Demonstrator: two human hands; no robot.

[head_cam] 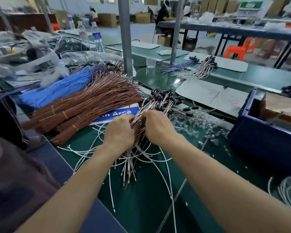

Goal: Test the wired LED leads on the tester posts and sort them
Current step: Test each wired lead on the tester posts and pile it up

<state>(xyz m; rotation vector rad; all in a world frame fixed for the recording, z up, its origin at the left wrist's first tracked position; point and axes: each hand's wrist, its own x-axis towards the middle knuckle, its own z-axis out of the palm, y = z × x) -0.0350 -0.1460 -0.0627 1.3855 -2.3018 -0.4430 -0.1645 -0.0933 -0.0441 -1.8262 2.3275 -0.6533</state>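
Far left on my feed: bundles of blue wire [57, 88] lie on the bench. Just right of them are banded bundles of copper-brown wire [84, 108], fanned toward the middle. A blue-and-white printed sign [118, 113] shows from under their tips.

Centre: left hand [119, 132] is curled round the bunch of wired LED leads [160, 101], gripping it low on the wires. Knuckles face me and the fingertips are hidden. The bunch tilts away from me, with black caps fanned at the far end and stripped tails spilling onto the green bench mat [141, 207]. Right hand [156, 126], close beside the left, is clenched round the same bunch.

Loose white wires [165, 165] loop on the mat beneath both wrists.

Right of the hands: a scatter of small clear plastic parts [191, 121]. Beyond that, a flat white pad [212, 96]. Far right: a dark blue plastic bin [252, 132].
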